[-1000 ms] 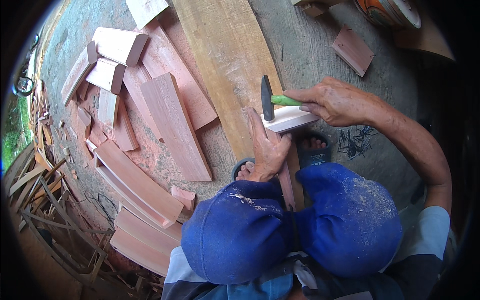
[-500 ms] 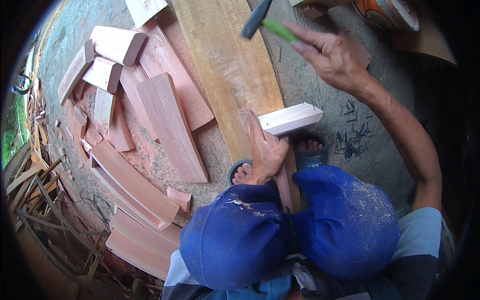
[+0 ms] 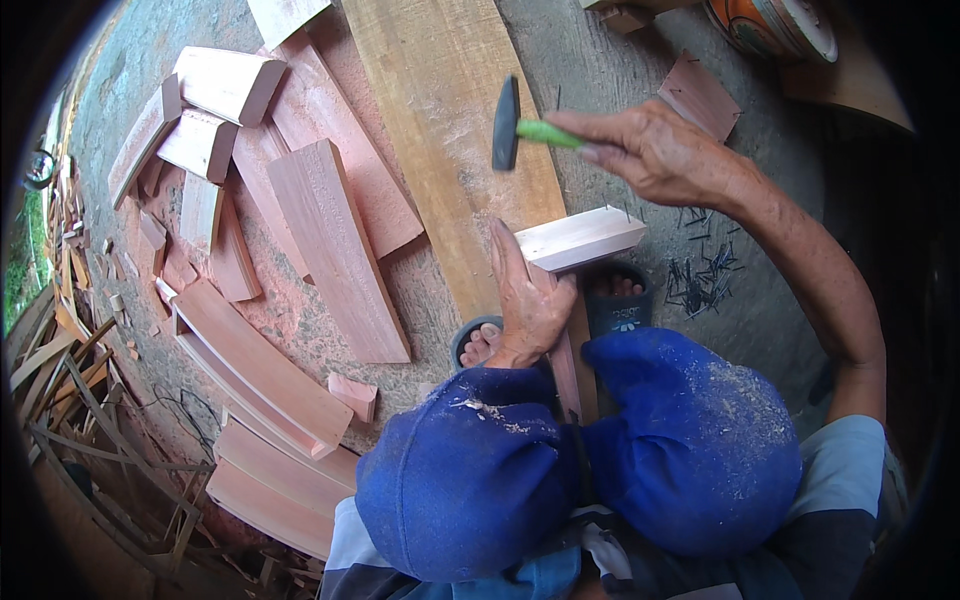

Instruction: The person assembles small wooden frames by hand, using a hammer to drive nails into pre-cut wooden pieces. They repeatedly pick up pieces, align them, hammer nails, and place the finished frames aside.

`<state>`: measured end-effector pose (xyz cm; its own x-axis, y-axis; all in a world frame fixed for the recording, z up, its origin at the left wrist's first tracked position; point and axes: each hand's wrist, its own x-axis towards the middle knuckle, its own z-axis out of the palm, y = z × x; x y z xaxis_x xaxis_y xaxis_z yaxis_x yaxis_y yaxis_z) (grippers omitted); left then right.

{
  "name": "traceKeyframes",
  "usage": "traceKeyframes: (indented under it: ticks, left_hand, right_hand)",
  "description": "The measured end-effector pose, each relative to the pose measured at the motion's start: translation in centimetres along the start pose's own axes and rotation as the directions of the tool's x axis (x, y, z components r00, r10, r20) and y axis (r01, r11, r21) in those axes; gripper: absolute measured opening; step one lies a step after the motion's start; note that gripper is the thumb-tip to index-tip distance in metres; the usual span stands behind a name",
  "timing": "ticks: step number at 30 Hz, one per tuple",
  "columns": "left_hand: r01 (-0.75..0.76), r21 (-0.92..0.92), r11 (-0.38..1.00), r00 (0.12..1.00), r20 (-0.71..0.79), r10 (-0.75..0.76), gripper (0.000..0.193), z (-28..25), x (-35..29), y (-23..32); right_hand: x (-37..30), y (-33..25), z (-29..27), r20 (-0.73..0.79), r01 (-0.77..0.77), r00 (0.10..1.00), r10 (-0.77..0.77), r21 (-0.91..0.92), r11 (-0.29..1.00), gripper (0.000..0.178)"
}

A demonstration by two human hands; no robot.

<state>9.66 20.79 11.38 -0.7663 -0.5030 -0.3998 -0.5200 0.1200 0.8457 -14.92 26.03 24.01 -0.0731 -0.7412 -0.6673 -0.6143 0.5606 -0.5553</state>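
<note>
My right hand [image 3: 660, 150] is closed round the green handle of a hammer [image 3: 507, 125]. Its dark metal head hangs in the air over the long plank [image 3: 430, 120], beyond the pale wood block [image 3: 582, 237]. At its right end, thin nails stick up from the block. My left hand [image 3: 538, 310] grips the joint where the block meets a pinkish wood strip [image 3: 566, 375], which runs back between my knees. The index finger points up along the block's left end, and the palm side of this hand is hidden.
Loose nails [image 3: 705, 275] lie scattered on the concrete at the right. Several cut and curved boards [image 3: 340, 250] cover the floor at the left, with scrap wood [image 3: 90, 400] beyond. A small board with nails [image 3: 700, 95] and an orange container [image 3: 765, 30] are at the upper right.
The hammer has come down and toward me from its raised place, its head swinging to near upright in the picture. My left hand and the block stay in place.
</note>
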Motion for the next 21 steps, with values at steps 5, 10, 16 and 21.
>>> traceKeyframes:
  ticks: [5, 10, 16, 21]
  left_hand:
    - [0.044, -0.236, 0.971, 0.993, 0.114, -0.018, 0.107, -0.4, 0.2, -1.3]
    - [0.133, -0.368, 0.92, 0.972, 0.23, -0.049, 0.114, -1.5, -0.2, -1.3]
    - [0.119, -0.279, 0.953, 0.967, 0.251, -0.047, 0.117, -2.6, -0.4, -1.5]
    - [-0.01, -0.233, 0.972, 0.963, 0.259, 0.072, 0.096, -2.8, -0.1, -1.8]
  right_hand:
    - [0.7, 4.0, -0.7, -0.061, 0.159, 0.987, -0.151, 0.162, 0.974, 0.048]
    - [1.4, 10.3, 5.8, -0.523, -0.129, 0.762, 0.382, 0.455, 0.881, 0.048]
    - [1.0, 11.8, 12.1, -0.627, 0.026, 0.668, 0.402, 0.559, 0.829, 0.054]
    - [-2.2, 7.1, 15.1, -0.284, -0.131, 0.83, 0.481, 0.739, 0.661, 0.078]
